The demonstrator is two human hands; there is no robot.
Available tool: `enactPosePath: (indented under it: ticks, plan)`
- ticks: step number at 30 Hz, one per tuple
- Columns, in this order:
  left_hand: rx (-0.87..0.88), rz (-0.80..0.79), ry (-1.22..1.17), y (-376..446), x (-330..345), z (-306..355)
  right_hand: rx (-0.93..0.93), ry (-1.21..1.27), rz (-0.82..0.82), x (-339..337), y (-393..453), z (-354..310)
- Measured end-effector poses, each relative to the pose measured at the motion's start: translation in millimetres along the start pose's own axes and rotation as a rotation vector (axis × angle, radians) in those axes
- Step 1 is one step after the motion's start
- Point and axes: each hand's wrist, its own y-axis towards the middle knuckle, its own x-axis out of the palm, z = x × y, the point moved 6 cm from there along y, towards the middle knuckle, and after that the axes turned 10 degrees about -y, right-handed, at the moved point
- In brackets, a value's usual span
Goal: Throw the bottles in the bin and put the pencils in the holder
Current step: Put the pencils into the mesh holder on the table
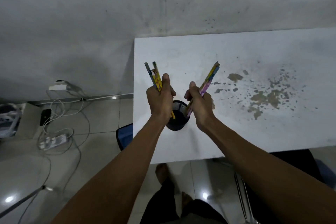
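Observation:
A black mesh pencil holder stands on the white table near its left edge. My left hand grips a bunch of yellow and blue pencils, tilted left, with their lower tips over the holder's mouth. My right hand grips a second bunch of pink, yellow and blue pencils, tilted right, whose lower ends also point into the holder. Both hands hover just above the holder. No bottles are in view.
The tabletop has worn brown patches on its right half. A blue bin peeks out beside the table's left edge. A power strip and cables lie on the tiled floor. A chair stands at the right.

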Motion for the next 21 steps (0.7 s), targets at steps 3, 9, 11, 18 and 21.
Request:
enactPosePath:
  ticks: [3,9,11,18,21]
  plan:
    - [0.013,-0.001,0.057,8.2,-0.9,-13.5,0.042,0.024,0.034,9.6,8.7,11.5]
    - [0.017,-0.058,0.051,11.6,-0.1,-29.3,-0.030,-0.001,0.072,27.7,13.8,39.5]
    - [0.009,-0.082,0.044,10.5,1.3,-33.5,-0.099,0.019,0.074,32.6,15.0,44.8]
    - [-0.038,-0.067,0.098,7.4,-2.9,-62.8,-0.176,0.018,0.010,34.8,20.5,56.9]
    - [-0.014,-0.071,0.211,3.2,-8.2,-75.3,-0.163,-0.034,0.035,31.2,20.9,64.5]
